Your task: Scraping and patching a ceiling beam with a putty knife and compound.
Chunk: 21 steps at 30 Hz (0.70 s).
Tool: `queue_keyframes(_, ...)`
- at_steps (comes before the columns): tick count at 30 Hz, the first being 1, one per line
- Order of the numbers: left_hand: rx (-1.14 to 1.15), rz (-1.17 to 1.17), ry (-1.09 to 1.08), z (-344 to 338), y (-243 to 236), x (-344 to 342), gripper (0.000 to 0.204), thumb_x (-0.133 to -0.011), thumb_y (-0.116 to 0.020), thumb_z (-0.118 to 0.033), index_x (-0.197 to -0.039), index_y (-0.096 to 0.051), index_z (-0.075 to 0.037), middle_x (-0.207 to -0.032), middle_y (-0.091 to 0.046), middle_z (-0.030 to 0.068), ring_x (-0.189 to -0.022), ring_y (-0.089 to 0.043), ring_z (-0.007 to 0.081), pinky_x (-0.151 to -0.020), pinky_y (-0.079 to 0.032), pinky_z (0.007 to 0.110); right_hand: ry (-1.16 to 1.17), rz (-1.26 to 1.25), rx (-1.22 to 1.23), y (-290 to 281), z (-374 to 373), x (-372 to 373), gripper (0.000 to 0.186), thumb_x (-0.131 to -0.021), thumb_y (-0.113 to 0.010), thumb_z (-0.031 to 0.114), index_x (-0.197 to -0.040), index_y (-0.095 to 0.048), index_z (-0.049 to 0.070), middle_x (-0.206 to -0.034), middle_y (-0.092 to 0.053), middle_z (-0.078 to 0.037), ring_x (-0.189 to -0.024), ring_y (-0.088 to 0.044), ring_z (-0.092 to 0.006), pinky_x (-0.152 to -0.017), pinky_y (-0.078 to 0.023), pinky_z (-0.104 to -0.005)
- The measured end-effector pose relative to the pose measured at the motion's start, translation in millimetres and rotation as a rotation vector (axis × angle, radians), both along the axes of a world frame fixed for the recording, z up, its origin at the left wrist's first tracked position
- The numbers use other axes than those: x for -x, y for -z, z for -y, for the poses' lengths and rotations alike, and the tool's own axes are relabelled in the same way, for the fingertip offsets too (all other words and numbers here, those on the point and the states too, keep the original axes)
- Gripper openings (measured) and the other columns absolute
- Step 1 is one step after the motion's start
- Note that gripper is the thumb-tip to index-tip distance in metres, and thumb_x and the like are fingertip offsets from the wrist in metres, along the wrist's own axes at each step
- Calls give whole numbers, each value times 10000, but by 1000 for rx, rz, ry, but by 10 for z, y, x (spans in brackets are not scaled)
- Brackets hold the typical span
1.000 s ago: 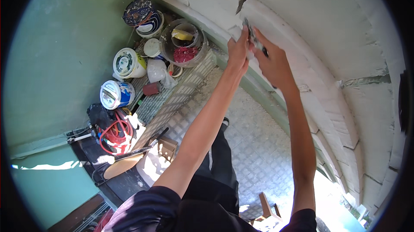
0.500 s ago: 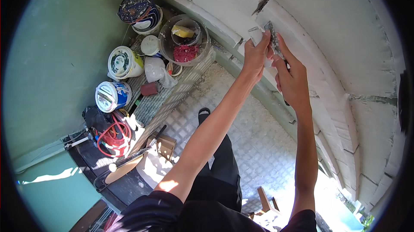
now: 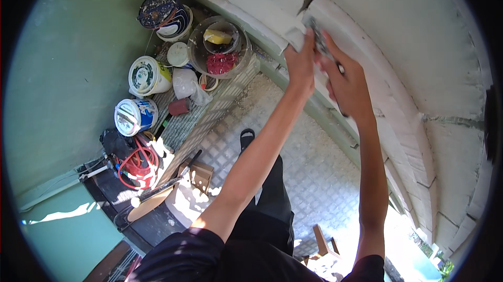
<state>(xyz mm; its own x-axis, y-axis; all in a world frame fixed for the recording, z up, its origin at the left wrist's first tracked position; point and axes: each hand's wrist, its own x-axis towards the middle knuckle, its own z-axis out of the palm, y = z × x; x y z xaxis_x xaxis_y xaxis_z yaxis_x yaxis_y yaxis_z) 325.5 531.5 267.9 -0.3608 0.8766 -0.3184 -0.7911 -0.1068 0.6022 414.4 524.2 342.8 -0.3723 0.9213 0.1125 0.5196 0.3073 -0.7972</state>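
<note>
Both arms reach up to a white wall [image 3: 398, 46] of painted blocks. The left hand [image 3: 299, 62] presses against the wall just below a dark crack [image 3: 309, 2], its fingers closed on a small pale piece, perhaps a cloth or paper [image 3: 294, 38]; what it is cannot be told. The right hand [image 3: 350, 85] is just beside it, fingers wrapped around the handle of a thin metal tool [image 3: 318, 38] whose blade points up toward the crack and lies against the wall. The tool is blurred, so its kind is unclear.

Below, a checker-plate floor [image 3: 293, 145] carries the person's dark trousers and one shoe [image 3: 247, 138]. Along the green wall [image 3: 63, 72] stand several tubs: a clear bucket [image 3: 196, 54] holding a yellow sponge [image 3: 217, 36] and something red, a paint-spattered bucket [image 3: 157, 8], a white tub with a green label [image 3: 146, 76] and a white and blue tub [image 3: 133, 116]. Near them lie a red hose coil [image 3: 137, 164], a small cardboard box [image 3: 198, 174] and a white plastic bag [image 3: 186, 84].
</note>
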Motion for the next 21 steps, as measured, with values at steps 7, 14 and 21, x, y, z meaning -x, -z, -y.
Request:
queue_keyframes(7,-45,-149,150,237,-88,87,281,-937,-633,-292,-764,-559,-83,-615,-503,-14,-485,-423,75,-450,-333,251,56,1,246,-196,344,-114,510,-926,-491,115,-1433,-433,136,-808,-597,-120,-616,-467,-147,-666,-446,-269)
queue_keyframes(14,-69,-37,158,160,-45,33,295,-935,-636,-323,-790,-569,-75,-639,-506,-18,-497,-432,72,-451,-337,244,110,-56,310,-230,278,-67,493,-935,-492,128,-1426,-451,119,-791,-611,-58,-550,-425,-90,-576,-418,-241)
queue_keyframes(21,-101,30,125,73,-9,54,274,-935,-639,-301,-799,-573,-72,-648,-515,-14,-504,-434,73,-442,-333,254,111,-10,176,-151,204,27,473,-944,-480,119,-1416,-451,99,-800,-612,-89,-648,-489,-128,-680,-450,-256)
